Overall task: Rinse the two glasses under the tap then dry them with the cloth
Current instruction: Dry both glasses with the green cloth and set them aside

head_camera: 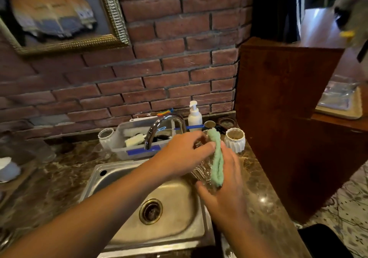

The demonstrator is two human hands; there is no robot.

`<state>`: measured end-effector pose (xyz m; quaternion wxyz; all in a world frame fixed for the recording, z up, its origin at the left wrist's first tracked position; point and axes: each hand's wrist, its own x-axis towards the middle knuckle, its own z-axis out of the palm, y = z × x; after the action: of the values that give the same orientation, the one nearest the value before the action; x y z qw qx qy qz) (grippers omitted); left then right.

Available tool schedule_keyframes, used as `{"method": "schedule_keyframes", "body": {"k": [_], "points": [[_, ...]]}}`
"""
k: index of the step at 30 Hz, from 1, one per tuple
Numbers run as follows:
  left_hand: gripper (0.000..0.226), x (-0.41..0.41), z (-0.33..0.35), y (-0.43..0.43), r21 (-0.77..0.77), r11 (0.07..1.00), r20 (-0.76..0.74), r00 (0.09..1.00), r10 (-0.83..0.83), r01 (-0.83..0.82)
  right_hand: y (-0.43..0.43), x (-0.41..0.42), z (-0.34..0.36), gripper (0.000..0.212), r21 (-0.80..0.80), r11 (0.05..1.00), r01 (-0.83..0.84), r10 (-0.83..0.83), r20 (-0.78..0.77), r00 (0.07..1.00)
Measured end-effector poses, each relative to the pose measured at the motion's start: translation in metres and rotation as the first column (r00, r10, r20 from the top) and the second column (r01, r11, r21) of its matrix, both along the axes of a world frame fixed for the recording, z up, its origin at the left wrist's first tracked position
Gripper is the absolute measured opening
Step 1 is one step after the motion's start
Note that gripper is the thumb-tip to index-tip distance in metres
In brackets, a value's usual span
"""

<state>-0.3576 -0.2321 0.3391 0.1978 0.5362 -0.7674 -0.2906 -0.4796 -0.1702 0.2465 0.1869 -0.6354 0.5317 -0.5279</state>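
Note:
A clear ribbed glass [201,173] is held over the right rim of the steel sink [119,173]. My right hand [225,180] grips it from the right and below, together with a light green cloth [216,158] draped along its side. My left hand [185,154] reaches in from the left, with its fingers closed on the top end of the glass and cloth. The curved chrome tap [159,126] stands behind my hands, with no water running that I can see. A second glass is not clearly visible.
A plastic caddy [137,150] with brushes sits behind the sink, with a white soap pump bottle [194,115] and white ribbed cups [235,140] beside it. A dark wooden cabinet [288,108] rises at the right. A brick wall runs along the back of the marble counter [256,178].

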Motion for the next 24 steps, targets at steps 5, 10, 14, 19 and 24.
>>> {"method": "schedule_keyframes", "body": {"k": [5,10,14,19,24], "points": [[0.038,0.033,0.027,0.026,-0.086,0.996,-0.163,0.985,-0.046,0.033,0.01,0.012,0.039,0.079,0.046,0.942,-0.331,0.272,0.47,0.84],[0.055,0.074,0.049,0.041,-0.22,0.948,-0.079,0.965,-0.25,0.228,0.029,0.042,0.053,0.067,-0.015,0.659,-0.752,0.301,0.922,0.245],[0.055,0.1,0.053,0.051,-0.313,0.9,-0.036,0.943,-0.331,0.304,0.04,0.065,0.051,0.083,-0.03,0.603,-0.797,0.112,0.993,0.047],[0.058,0.132,0.048,0.053,-0.26,0.928,-0.042,0.957,-0.288,0.268,0.039,0.09,0.057,0.087,0.029,0.679,-0.734,0.266,0.922,0.283],[0.046,0.138,0.047,0.054,-0.177,0.983,-0.19,0.978,-0.085,0.051,0.031,0.108,0.067,0.063,0.005,0.909,-0.418,0.356,0.515,0.78]]}}
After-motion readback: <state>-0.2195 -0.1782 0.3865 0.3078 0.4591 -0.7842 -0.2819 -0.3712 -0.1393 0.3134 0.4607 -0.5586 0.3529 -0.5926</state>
